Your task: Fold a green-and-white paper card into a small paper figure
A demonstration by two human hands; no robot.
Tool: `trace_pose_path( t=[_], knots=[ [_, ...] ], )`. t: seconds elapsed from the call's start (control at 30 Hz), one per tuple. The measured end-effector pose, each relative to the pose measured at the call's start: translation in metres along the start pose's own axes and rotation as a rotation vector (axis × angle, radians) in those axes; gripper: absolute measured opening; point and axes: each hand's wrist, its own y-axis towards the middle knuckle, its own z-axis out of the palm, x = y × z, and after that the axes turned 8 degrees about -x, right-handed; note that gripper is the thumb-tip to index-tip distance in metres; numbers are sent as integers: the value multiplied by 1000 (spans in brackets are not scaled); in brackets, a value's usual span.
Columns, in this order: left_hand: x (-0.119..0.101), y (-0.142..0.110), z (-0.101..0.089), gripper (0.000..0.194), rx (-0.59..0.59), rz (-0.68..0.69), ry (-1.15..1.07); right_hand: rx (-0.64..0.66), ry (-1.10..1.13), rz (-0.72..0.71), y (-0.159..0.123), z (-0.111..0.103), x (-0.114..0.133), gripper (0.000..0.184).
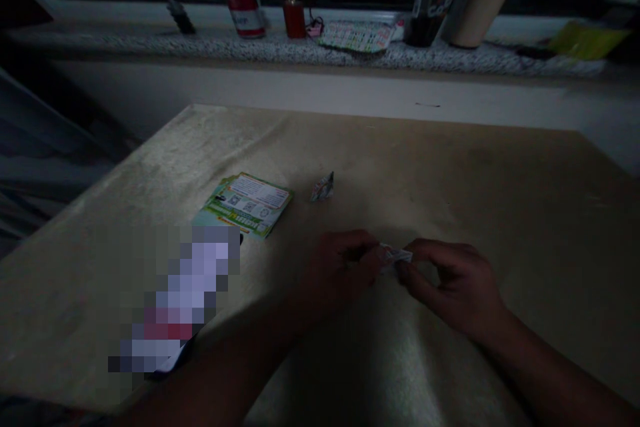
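Between my two hands is a small piece of folded printed paper (395,255), held just above the table. My left hand (347,260) pinches its left end between thumb and fingers. At the right end, the thumb and forefinger of my right hand (457,283) grip the paper. My fingertips hide part of its folds. Beyond my left hand, a second small folded paper piece (323,188) with a dark pointed tip rests on the table. Left of that lie green and white printed cards (250,203).
A phone-like device (185,307), mostly pixelated, lies left of my left forearm on the table (480,173). The windowsill (200,45) behind holds a red and white can (243,3), a red bottle (294,17), a printed sheet (356,36), a dark-filled bottle (433,3) and a tan cylinder (487,0).
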Motion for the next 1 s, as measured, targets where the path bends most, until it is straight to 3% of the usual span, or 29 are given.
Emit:
trace_pose_path(
  t=[0.17, 0.3, 0.37, 0.43, 0.47, 0.57, 0.77, 0.9, 1.0],
  knots=[
    [-5, 3, -9, 30, 171, 71, 137, 131, 116, 116, 3, 0, -1, 25],
    [-6, 3, -11, 36, 146, 36, 78, 50, 216, 173, 1, 3, -5, 20],
    [-5, 4, -10, 33, 79, -46, -30, -37, 231, 114, -1, 2, -8, 6],
    [-4, 6, -9, 30, 23, -122, -134, -110, 179, -36, -1, 0, -10, 43],
    [-2, 6, -8, 29, 8, -150, -177, -93, 119, -134, -1, -2, -10, 47],
    [3, 8, -8, 30, 45, -170, -250, -88, 19, -315, 2, -7, -7, 30],
    [5, 4, -10, 26, 69, 96, -346, -204, 62, -285, 5, -8, -1, 22],
    [1, 1, -12, 19, 15, 305, -172, -258, 79, -230, 4, -8, 0, 20],
    [0, 0, -12, 10, -28, 327, -98, -259, 126, -184, 3, -5, 2, 16]
  ],
)
